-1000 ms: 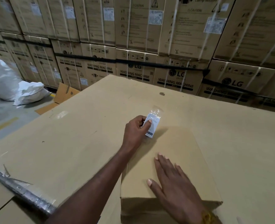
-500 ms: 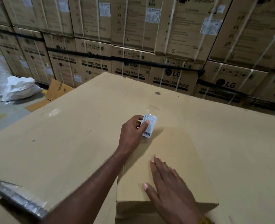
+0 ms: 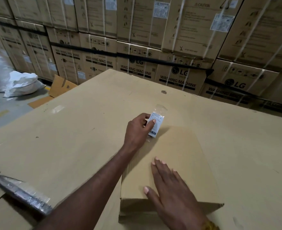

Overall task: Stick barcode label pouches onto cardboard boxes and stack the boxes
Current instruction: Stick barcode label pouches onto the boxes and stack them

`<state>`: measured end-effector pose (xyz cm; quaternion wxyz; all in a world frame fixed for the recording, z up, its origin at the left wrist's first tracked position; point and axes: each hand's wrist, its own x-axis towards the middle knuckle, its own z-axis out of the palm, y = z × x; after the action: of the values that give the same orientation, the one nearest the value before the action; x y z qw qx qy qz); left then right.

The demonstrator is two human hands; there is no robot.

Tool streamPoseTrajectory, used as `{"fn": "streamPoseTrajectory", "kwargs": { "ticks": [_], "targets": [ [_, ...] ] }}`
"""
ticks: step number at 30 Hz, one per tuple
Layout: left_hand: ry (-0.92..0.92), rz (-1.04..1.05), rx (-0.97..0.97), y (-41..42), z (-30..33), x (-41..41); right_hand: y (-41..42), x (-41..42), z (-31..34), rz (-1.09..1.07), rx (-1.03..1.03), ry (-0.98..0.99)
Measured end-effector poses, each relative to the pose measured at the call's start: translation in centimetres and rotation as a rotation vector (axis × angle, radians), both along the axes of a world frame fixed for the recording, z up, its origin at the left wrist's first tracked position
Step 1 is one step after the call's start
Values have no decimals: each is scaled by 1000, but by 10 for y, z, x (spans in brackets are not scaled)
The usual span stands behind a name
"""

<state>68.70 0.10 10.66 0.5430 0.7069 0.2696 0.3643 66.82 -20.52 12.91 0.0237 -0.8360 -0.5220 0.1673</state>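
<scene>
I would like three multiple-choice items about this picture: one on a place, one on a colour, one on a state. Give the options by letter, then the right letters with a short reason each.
1. Where does the right hand rest?
A. on the small cardboard box
B. on the white sacks
C. on the floor

2. What colour is the paper inside the label pouch?
A. red
B. white
C. green

3. How is the left hand?
A. flat and empty
B. out of view
C. pinching the pouch

Key: 1 A, its palm lies flat on the box top; 2 B, white paper bears a black barcode; 3 C, thumb and fingers curl on the pouch.
</scene>
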Motion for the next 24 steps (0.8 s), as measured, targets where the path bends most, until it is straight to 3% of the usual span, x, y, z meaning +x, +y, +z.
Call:
{"fn": "streamPoseTrajectory", "kwargs": {
  "ticks": [6, 13, 20, 24],
  "targets": [
    [27, 21, 30, 2, -4, 2, 40, 33, -14, -35, 62, -73],
    [11, 42, -19, 0, -2, -2, -11, -8, 2, -7, 16, 25],
    [37, 54, 14, -1, -4, -3, 39, 36, -13, -44, 53, -55],
    [30, 55, -4, 0, -4, -4, 6, 7, -8, -23, 49, -13]
  ]
}}
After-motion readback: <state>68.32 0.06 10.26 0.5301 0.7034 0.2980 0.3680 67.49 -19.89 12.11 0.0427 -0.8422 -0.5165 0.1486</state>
